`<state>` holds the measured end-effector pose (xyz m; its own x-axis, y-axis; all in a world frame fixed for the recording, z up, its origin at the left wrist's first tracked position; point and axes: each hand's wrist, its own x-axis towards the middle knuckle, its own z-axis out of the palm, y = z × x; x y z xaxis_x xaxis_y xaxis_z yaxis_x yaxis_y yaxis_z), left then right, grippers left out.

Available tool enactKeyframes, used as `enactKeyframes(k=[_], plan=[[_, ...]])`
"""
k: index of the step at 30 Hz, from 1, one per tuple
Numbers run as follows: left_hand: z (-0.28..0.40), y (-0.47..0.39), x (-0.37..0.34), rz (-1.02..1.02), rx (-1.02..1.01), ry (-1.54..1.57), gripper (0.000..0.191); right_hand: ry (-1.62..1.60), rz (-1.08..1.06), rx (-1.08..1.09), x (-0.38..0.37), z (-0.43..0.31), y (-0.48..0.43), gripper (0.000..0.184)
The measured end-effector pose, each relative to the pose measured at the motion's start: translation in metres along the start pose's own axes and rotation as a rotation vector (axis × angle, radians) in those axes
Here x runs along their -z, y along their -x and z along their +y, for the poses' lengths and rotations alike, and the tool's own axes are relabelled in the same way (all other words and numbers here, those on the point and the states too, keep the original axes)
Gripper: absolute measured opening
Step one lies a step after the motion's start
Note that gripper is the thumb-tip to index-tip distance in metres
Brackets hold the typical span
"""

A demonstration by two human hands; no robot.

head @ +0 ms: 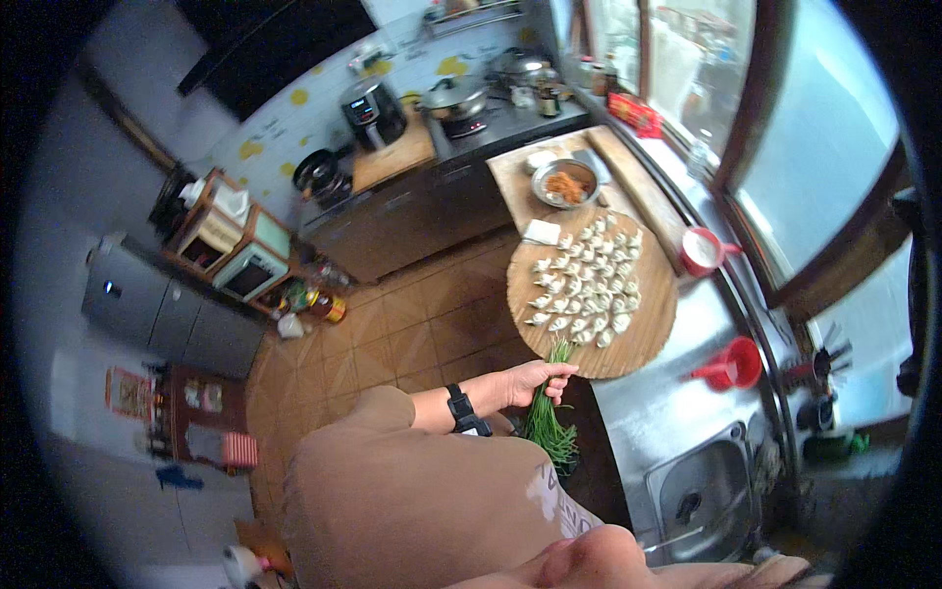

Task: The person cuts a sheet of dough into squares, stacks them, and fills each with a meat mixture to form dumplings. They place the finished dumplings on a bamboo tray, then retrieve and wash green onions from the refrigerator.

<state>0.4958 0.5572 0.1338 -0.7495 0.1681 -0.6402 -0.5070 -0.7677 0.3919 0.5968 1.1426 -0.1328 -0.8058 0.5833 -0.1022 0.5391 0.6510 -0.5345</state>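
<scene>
My left hand (541, 383) is closed around a bunch of green Chinese chives (550, 434), with a black strap on its wrist. One end of the bunch reaches the near edge of a round wooden board (647, 324); the longer leafy part hangs below my fist. Rows of folded dumplings (589, 280) cover much of that board. A stack of white wrappers (542, 233) lies at the board's far left rim. Beyond it stands a metal bowl (543, 193) holding an orange, chopped-looking filling (567, 188). My right hand is out of view.
A red scoop of white powder (703, 250) and another red scoop (736, 364) stand along the metal counter (647, 412), near a sink (706, 478). A lidded pan (454, 97) is on the cooktop, with an air fryer (373, 110) to its left. Windows line the right side.
</scene>
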Motion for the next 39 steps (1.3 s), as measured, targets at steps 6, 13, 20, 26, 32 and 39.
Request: enactKeyframes(k=[6,13,20,26,32,39], plan=[[0.021,0.039,0.061,0.125,-0.166,0.163,0.027,-0.044,0.011,0.255,-0.049,-0.047,0.027,0.053],[0.096,0.103,0.19,0.179,-0.297,0.303,0.028,-0.512,-0.213,0.458,-0.111,-0.31,0.096,0.04],[0.198,0.229,0.36,0.197,-0.553,0.405,0.039,-0.632,-0.602,0.799,-0.175,-0.573,0.319,0.026],[0.237,0.315,0.456,0.37,-0.742,0.581,0.032,-0.449,-0.804,0.879,-0.244,-0.733,0.428,0.032],[0.259,0.329,0.521,0.498,-0.84,0.736,0.03,-0.368,-0.808,0.861,-0.361,-0.846,0.481,0.04],[0.339,0.334,0.582,0.616,-0.933,0.822,0.03,-0.424,-0.642,0.717,-0.55,-1.006,0.496,0.037]])
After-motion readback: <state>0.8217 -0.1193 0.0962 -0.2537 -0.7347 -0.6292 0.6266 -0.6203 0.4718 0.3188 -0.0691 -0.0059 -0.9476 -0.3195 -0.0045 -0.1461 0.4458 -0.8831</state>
